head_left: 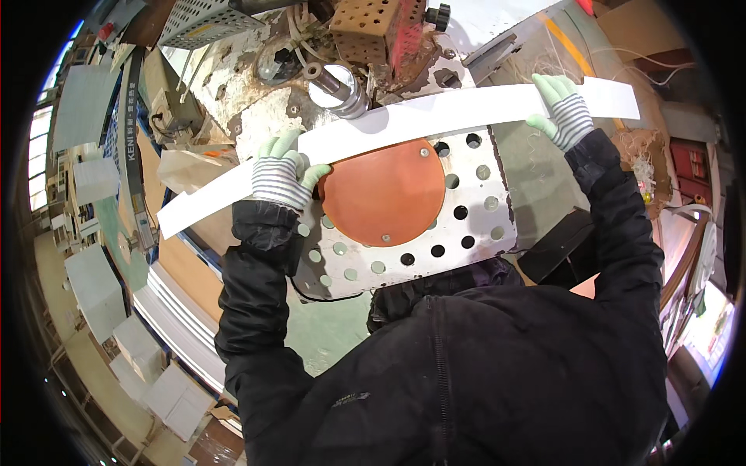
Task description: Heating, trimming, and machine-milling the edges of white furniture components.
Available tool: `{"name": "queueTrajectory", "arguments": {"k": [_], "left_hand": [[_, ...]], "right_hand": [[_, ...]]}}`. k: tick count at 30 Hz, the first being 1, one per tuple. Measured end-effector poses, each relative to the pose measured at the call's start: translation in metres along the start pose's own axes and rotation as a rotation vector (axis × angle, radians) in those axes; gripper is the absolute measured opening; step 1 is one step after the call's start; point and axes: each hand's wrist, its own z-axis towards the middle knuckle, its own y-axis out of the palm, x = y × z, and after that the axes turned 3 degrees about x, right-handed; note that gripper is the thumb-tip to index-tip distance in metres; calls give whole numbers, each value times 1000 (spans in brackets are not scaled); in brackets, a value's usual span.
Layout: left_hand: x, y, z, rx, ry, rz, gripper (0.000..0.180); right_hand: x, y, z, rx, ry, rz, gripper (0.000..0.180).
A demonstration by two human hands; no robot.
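A long, narrow white strip stretches across in front of me, above the far part of a reddish-brown round pad. My left hand, in a pale green and striped glove, grips the strip left of the pad, its thumb toward the near edge. Toward the strip's right end, my right hand in a matching glove holds it, fingers over the far edge and thumb at the near side. Against or very near the strip's far edge stands a metal spindle; contact is unclear.
The pad lies on a white metal table pierced with round holes. Behind it are a perforated metal guard and a worn, paint-chipped machine bed. Stacked white boards line my left. A dark box stands low on the right.
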Motion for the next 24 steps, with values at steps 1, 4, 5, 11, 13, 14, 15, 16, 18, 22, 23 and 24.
{"name": "queueTrajectory", "arguments": {"k": [1, 4, 5, 11, 13, 14, 15, 16, 18, 22, 23, 24], "left_hand": [[-1, -1, -2, 30, 3, -5, 49], [2, -8, 2, -12, -45, 13, 48], [3, -9, 3, -57, -76, 27, 48], [10, -7, 8, -9, -47, 17, 50], [18, -4, 14, -17, -46, 15, 50], [20, 0, 17, -25, -12, 41, 52], [26, 1, 21, -34, 27, 64, 55], [37, -4, 25, -62, -7, 35, 54], [41, 4, 28, -46, -7, 32, 54], [45, 11, 31, 37, 14, -50, 48], [44, 12, 31, 39, 23, -45, 49], [43, 12, 31, 39, 24, -46, 49]], "right_hand": [[-1, 2, 1, -6, -13, -2, 79], [-8, 4, 5, -7, -27, -35, 81], [-11, 4, 5, -13, -38, -39, 81], [-32, -2, 16, -32, -43, -32, 81], [-39, -4, 19, -31, -44, -33, 81], [-42, -2, 20, -23, -50, -29, 81], [-43, -1, 19, -18, -51, -28, 82], [-46, 0, 20, 3, -56, -23, 81], [-54, -4, 24, 14, -57, -17, 81], [-63, -2, 28, 21, -57, 8, 81], [-65, -1, 28, 21, -57, 8, 81], [-67, 1, 27, 14, -46, 4, 81]]}}
